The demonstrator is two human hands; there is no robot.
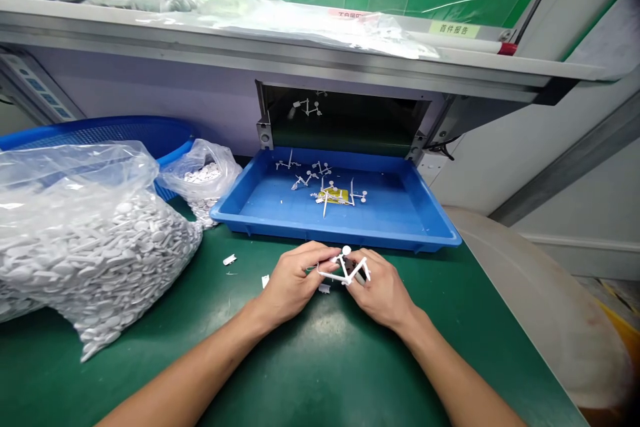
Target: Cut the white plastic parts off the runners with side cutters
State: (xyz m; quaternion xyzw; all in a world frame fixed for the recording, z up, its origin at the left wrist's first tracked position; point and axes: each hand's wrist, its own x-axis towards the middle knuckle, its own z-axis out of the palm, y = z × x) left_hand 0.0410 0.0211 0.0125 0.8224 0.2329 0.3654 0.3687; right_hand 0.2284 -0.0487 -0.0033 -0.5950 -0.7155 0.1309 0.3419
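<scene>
Both hands meet over the green table (310, 360), just in front of the blue tray (400, 227). My left hand (293, 280) pinches one end of a white plastic sprue (345, 267), a branched runner with small round parts on it. My right hand (380, 287) grips the other end, fingers curled round it. Several more white sprues (325, 187) and a yellow piece lie in the tray. A few small white parts (230, 259) lie loose on the table by my left hand.
A big clear bag of white plastic parts (100, 253) fills the left side. A smaller bag (203, 177) leans against a blue basket (100, 130). Behind the tray is a dark chute opening (345, 117) under a metal shelf (300, 57) with more bags.
</scene>
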